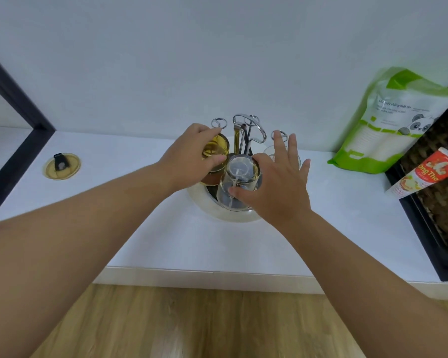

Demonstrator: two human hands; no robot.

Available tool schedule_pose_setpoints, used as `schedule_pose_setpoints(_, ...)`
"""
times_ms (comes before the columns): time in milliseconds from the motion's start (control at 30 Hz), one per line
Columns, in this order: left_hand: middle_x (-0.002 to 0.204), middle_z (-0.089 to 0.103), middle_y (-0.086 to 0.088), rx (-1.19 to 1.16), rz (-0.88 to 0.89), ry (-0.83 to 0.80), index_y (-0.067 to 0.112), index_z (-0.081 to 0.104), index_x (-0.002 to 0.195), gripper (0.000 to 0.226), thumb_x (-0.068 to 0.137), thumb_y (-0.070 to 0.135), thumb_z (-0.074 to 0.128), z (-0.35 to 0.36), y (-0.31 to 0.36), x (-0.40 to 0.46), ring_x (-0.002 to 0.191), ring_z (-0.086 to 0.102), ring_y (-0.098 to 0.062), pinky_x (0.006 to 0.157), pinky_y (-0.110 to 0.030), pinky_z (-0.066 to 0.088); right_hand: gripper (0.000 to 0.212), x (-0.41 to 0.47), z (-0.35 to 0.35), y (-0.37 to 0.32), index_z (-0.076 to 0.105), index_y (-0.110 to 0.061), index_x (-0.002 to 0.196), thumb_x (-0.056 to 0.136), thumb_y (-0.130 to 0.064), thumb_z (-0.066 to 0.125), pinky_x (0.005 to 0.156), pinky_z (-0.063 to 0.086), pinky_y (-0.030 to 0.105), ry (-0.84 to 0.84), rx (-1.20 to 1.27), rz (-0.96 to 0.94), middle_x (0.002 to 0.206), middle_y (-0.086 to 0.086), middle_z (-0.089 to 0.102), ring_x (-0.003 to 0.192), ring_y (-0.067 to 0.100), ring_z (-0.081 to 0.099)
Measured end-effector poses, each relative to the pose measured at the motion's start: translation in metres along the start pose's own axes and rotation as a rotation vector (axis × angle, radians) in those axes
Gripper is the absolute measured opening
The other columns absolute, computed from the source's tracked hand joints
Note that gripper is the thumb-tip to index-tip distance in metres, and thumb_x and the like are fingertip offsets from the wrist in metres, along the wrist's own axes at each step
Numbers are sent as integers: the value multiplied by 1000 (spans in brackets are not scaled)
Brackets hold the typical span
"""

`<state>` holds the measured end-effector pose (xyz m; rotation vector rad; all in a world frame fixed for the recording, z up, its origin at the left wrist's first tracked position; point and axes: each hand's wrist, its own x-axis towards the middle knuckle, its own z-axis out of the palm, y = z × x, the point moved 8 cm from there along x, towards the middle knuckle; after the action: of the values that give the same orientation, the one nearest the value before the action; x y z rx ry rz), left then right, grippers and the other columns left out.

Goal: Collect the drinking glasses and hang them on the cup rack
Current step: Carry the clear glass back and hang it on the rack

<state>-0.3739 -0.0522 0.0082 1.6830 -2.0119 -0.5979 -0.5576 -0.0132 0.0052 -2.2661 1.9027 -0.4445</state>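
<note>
1. A clear glass (239,182) sits upside down on the cup rack (246,130), held in the right hand (274,187) grip by thumb and forefinger.
2. The left hand (192,156) grips an amber glass (215,151), partly hiding it.
3. Another glass (269,151) is mostly hidden behind the right hand.
4. The rack base sits mid-desk (166,228), with bare room toward the front edge.

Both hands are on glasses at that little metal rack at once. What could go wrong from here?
1. The right hand pinches the clear glass with thumb and forefinger only, other fingers splayed; it might slip.
2. The left hand holds the amber glass right beside it, so the two could knock together.
3. Another clear glass sits just behind the right hand, easy to bump, and pushing on the cup rack could tip it.
</note>
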Motion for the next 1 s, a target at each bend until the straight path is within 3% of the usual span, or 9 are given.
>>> schedule_pose_setpoints(233, 136, 51, 3, -49, -20, 126, 26, 50, 148, 69, 87, 48, 74, -4, -5, -16, 121, 54, -17, 99, -31, 45, 74, 2, 2, 6, 61, -24, 130, 74, -72, 69, 121, 10, 70, -37, -14, -19, 176, 9, 8, 161, 30, -11)
schedule_pose_setpoints(400, 134, 53, 1, -34, -51, 174, 28, 53, 143, 70, 83, 55, 75, -10, -8, -25, 118, 55, -18, 97, -37, 50, 82, 1, 2, 8, 57, -26, 134, 66, -71, 58, 122, 9, 69, -60, 36, -6, 176, 8, 9, 161, 30, -11)
schedule_pose_setpoints(700, 133, 53, 1, -83, -42, 173, 26, 53, 142, 69, 83, 53, 76, -5, -5, -26, 120, 54, -17, 94, -30, 47, 79, 2, 1, 15, 52, -31, 142, 75, -65, 74, 122, 9, 67, -108, 34, -12, 176, 6, 7, 161, 27, -12)
schedule_pose_setpoints(867, 133, 53, 2, -95, -33, 151, 28, 53, 142, 68, 83, 55, 75, -4, -8, -24, 121, 53, -17, 100, -40, 50, 81, -2, 2, 16, 49, -33, 146, 76, -63, 76, 123, 9, 67, -109, 60, -28, 176, 5, 8, 162, 27, -10)
schedule_pose_setpoints(1000, 134, 52, 4, -95, -28, 138, 29, 52, 143, 68, 84, 54, 74, -3, -9, -23, 121, 52, -16, 100, -39, 50, 81, -5, 2, 14, 48, -32, 147, 77, -63, 75, 123, 11, 66, -106, 50, -58, 176, 6, 11, 162, 27, -8)
